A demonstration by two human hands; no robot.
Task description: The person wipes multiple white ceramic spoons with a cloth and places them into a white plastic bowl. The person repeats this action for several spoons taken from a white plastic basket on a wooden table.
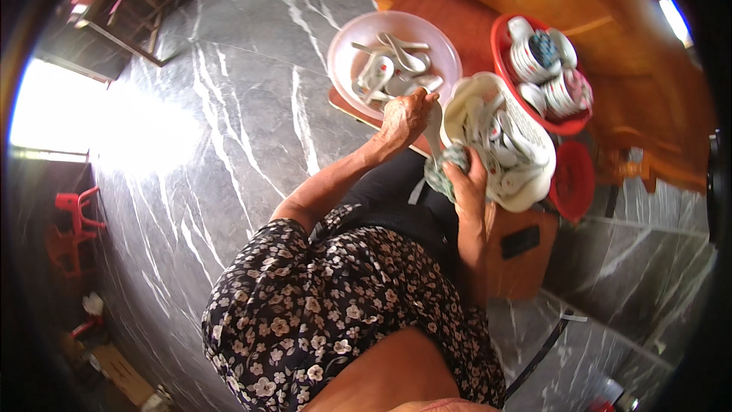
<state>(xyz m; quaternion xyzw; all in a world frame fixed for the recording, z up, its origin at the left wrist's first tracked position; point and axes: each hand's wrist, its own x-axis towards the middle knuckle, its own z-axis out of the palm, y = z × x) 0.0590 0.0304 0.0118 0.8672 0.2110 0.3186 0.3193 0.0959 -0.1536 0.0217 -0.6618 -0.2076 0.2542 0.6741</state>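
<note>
My left hand (409,116) grips the upper end of a white spoon (434,129), near the rim of a pale translucent basin (337,57) that holds several white spoons. With my right hand (466,177) I hold a crumpled green-and-white cloth (446,174) against the spoon's lower end. Right beside that hand stands a cream scalloped basin (546,169), with many white spoons heaped in it. Behind it a red basin (498,37) contains stacked white bowls (529,60) and a blue checked cloth (543,48).
A small red container (573,180) stands right of the cream basin. A black phone-like object (520,242) lies on the brown surface (514,280) near my right forearm. Wooden furniture (635,68) rises behind the basins. Red plastic stools (77,212) stand far left.
</note>
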